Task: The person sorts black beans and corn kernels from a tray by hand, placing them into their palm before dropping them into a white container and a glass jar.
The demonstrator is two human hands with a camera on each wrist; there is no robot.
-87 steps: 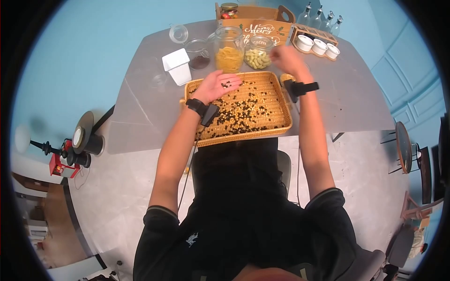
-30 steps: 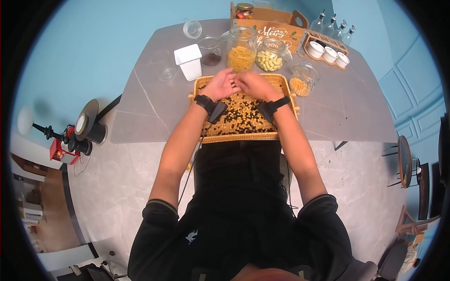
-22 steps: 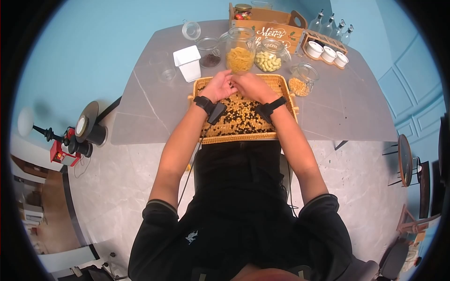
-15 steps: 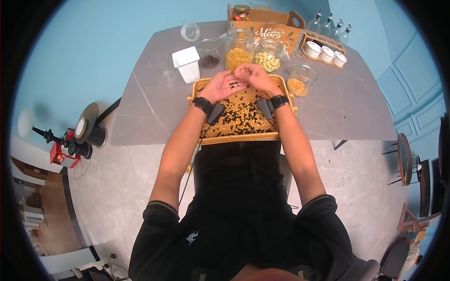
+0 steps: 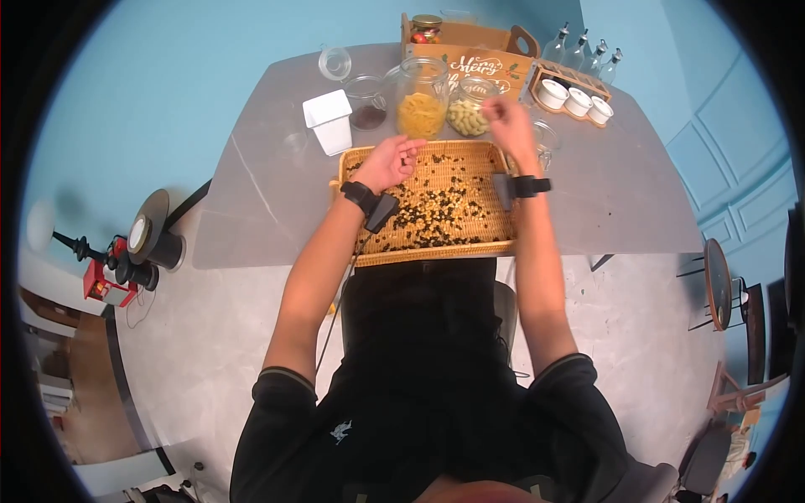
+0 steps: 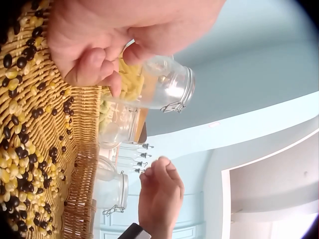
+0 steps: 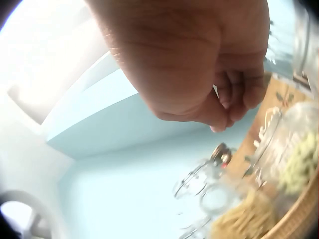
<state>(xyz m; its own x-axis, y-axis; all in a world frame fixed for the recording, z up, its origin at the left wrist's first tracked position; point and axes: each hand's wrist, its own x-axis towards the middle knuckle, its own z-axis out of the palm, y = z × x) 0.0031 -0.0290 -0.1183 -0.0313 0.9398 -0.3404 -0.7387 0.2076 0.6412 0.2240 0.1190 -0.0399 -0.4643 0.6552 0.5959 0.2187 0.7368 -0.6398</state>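
Observation:
My left hand (image 5: 392, 163) is above the far left part of a wicker basket tray (image 5: 429, 252), its fingers curled in over the palm. The palm's contents are hidden in both the head and left wrist views. Scattered over the tray are black beans (image 6: 21, 62) and yellow corn kernels (image 6: 5, 175). Beyond the tray's right far corner my right hand (image 5: 510, 126) is raised, fingertips brought together; no item shows between them in the right wrist view. Close to this hand stands a clip-top glass jar (image 6: 110, 191), partly covered by the forearm in the head view.
Behind the tray stand a white plastic container (image 5: 328, 121), a jar of dark contents (image 5: 366, 116), a tall jar of yellow pasta (image 5: 422, 111) and a jar of pale green pieces (image 5: 468, 117). Farther back are a wooden crate (image 5: 478, 67), white pots (image 5: 578, 102) and glass bottles (image 5: 575, 55).
My right hand has left the left palm and moved right, past the tray's edge. My left fingers have curled over the palm, where black beans showed half a second ago.

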